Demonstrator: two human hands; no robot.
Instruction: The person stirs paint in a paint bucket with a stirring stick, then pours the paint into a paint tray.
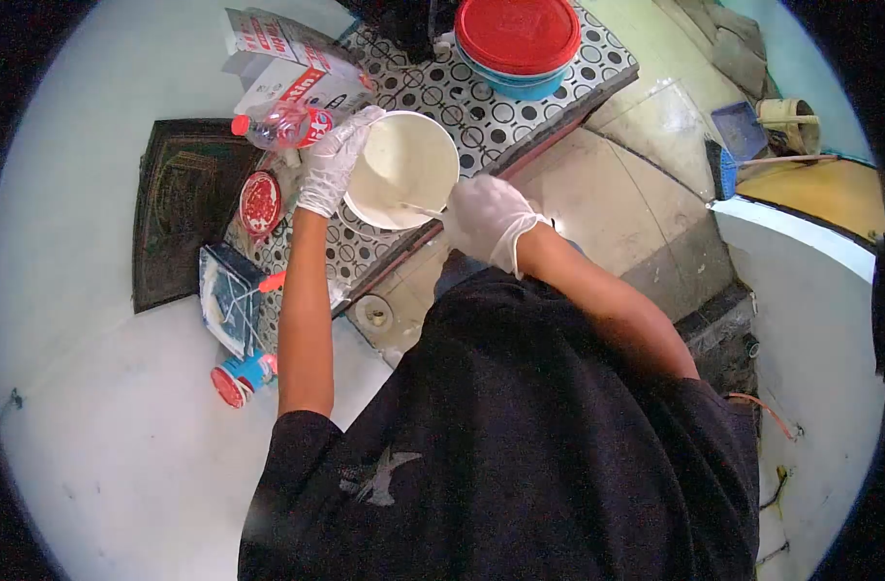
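Note:
A white bucket point(396, 136) with a pale, creamy mix inside stands on the patterned tile ledge. My left hand point(336, 163), in a thin white glove, grips the bucket's left rim. Gloved as well, my right hand point(491, 218) is closed in a fist just right of the bucket. From this fist a thin, light tool point(420, 208) reaches over the rim into the mix. Its handle is hidden by my fingers, so its exact kind cannot be made out. Beside my left hand lies a clear plastic bottle point(279, 127) with a red cap.
An opened carton point(302, 73) stands behind the bottle. A red-lidded tub point(518, 37) sits farther along the tile ledge point(479, 121). At left are a smeared red lid point(260, 204), a paint tray point(227, 300) and a small blue-and-red can point(241, 379). A blue dustpan point(739, 131) is at right.

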